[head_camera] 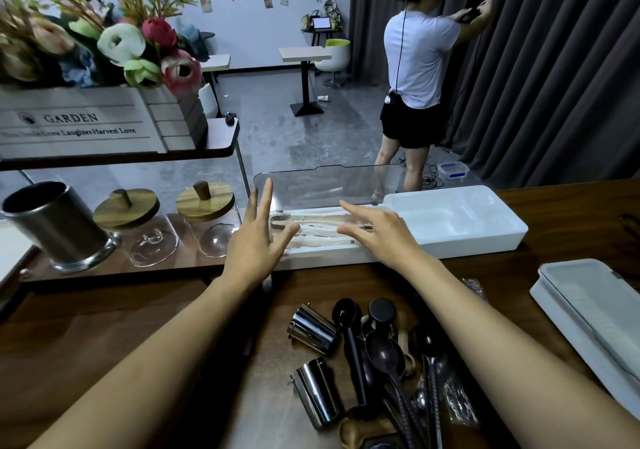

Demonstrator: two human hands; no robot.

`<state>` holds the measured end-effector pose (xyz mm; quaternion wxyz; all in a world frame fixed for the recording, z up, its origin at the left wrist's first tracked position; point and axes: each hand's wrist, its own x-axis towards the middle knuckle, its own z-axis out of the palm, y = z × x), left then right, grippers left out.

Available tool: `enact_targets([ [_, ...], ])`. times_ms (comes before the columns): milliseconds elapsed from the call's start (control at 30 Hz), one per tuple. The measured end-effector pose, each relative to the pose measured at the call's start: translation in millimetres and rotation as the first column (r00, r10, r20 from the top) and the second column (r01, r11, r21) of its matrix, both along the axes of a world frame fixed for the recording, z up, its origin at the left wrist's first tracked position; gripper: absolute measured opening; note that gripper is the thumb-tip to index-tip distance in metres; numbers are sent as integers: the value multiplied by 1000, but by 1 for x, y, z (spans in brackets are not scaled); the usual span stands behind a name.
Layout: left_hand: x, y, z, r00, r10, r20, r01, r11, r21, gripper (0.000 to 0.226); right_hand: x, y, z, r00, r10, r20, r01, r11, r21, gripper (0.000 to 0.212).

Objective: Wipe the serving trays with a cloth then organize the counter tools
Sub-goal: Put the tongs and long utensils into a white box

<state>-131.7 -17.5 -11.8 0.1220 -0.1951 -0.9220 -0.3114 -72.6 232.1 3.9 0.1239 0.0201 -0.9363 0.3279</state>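
The dark wooden counter (138,327) ran across the whole view. On its far side lay a long white tray (467,227) with several compartments, its clear lid (329,182) raised along the far edge of the left half. A second white tray (588,310) lay at the right edge of the counter, well apart from the first.

Both hands were held out over the left half of the long white tray. The left hand (256,240) was at the tray's left end, fingers straight and spread, grasping nothing. The right hand (377,230) was palm down over the long front compartment, fingers extended and loose, also grasping nothing. Contact between either hand and the tray could not be determined.

A heap of tools lay on the near counter between the forearms: two metal cups (313,327) on their sides and a cluster of dark spoons (384,351). Metal tongs (287,221) lay inside the long front compartment, between the two hands.

A metal canister (59,227) and two glass jars (126,206) with wooden lids stood on a lower shelf at the left.
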Motion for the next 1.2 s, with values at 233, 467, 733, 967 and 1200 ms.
enact_targets([
  [233, 2, -6, 7, 997, -59, -51, 63, 995, 82, 95, 17, 15, 25, 993, -98, -69, 84, 980, -181, 59],
  [467, 10, -7, 13, 998, -30, -53, 37, 992, 120, 87, 26, 24, 48, 958, -261, -117, 246, 960, -131, 40],
  [733, 25, -16, 3, 998, 20, -52, -20, 1000, -10, 56, 46, 23, 30, 954, -300, -5, 300, 952, 63, 43],
  [967, 35, -20, -15, 989, 36, -145, -54, 991, -121, 51, 53, 11, 1, 961, -273, 52, 271, 962, 40, 31],
  [1200, 44, -15, -26, 997, -80, -6, 77, 977, -197, 65, 67, 1, -10, 956, -284, 67, 285, 959, 6, 41],
])
